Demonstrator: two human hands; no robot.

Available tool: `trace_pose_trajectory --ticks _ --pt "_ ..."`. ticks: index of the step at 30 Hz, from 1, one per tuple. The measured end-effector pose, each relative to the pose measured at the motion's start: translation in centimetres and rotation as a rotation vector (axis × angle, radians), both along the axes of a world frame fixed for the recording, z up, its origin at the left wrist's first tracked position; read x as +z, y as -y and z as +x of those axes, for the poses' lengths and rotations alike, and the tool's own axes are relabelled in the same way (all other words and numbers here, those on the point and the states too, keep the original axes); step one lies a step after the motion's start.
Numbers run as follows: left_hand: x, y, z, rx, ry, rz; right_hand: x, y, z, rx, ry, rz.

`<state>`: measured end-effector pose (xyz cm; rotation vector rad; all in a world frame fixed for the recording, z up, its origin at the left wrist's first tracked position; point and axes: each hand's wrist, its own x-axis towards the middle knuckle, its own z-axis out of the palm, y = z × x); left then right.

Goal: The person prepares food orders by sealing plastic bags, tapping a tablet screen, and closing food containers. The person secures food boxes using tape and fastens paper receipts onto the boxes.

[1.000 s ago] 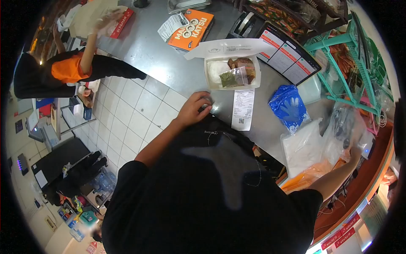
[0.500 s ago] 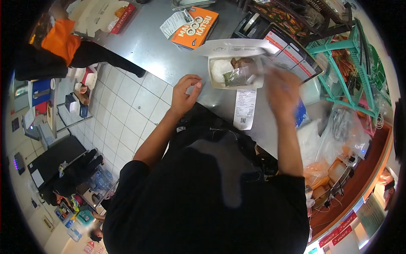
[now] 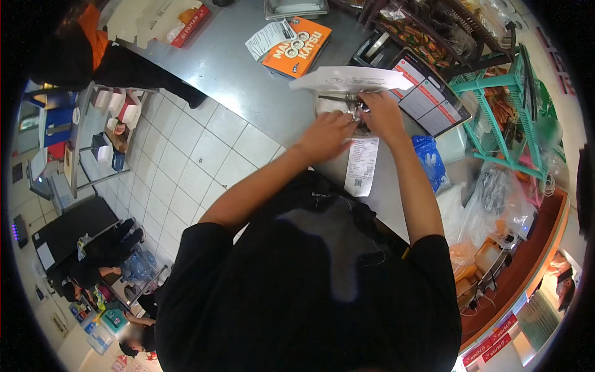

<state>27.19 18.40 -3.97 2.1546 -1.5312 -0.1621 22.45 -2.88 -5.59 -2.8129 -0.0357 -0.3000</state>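
An open white food box [image 3: 319,105] stands on the steel counter with its lid [image 3: 350,79] raised at the back. White rice [image 3: 324,106] shows in its left part; a thin dark strip lies across the top. Both hands are inside the box. My left hand [image 3: 328,131] reaches over the front wall, fingers stretched and thumb apart, its tips at a shiny clear plastic packet [image 3: 357,113]. From the right, my right hand [image 3: 383,113] curls its fingers down on that packet. Most of the food is hidden under the hands. A printed receipt [image 3: 361,166] lies just in front of the box.
Behind stands an orange carton [image 3: 297,46] with a paper slip [image 3: 269,38] on it. A tablet [image 3: 431,93] leans at the right, near a blue packet [image 3: 429,162] and a green rack [image 3: 496,111]. A person in black and orange [image 3: 118,65] is at the far left.
My left hand has moved from the counter, left of the box, onto the box. My right hand has come down and left into it. The view has shifted slightly.
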Motion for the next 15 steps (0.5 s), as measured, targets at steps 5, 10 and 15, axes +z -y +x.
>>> trace_pose_trajectory --ticks 5,10,15 --pt "-0.8 1.0 -2.1 0.028 0.153 0.209 2.3 0.1 0.2 -0.070 -0.077 0.013" --pt "-1.9 0.4 -2.5 0.061 0.159 0.230 6.9 1.9 -6.4 -0.427 0.491 0.169" --pt "-0.8 0.1 -1.6 0.012 -0.072 0.016 10.2 9.1 -20.7 -1.039 1.414 0.071"
